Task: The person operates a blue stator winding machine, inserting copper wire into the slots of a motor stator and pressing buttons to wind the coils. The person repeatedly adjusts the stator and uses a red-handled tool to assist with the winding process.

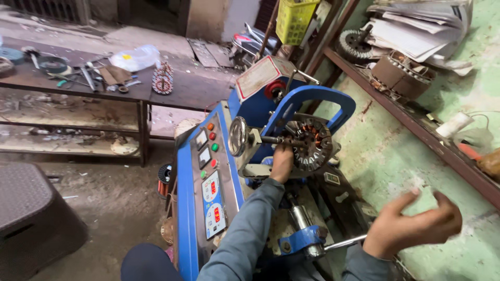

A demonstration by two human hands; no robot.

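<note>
1. The round grey metal stator with copper windings (311, 144) sits on the blue winding machine (188, 229), under the machine's blue arched guard (312, 96). Its flat face turns toward the near right, and the thin steel shaft (276, 139) through it runs left to right, ending at a round silver handwheel (238, 136).
2. The left hand (282, 164) reaches up and touches the stator's lower left edge; its fingers are hidden behind the part, so I cannot tell whether they are clamped on it.
3. The right hand (411, 224) hangs in the air at the near right, fingers curled loosely and apart, holding nothing.
4. The machine's near end is cut off by the picture edge.
5. Counted: one stator on the machine, one handwheel, two small square meters (203, 148) on the panel, two hands.
6. The far bench (78, 88) carries tools too small to make out.
</note>
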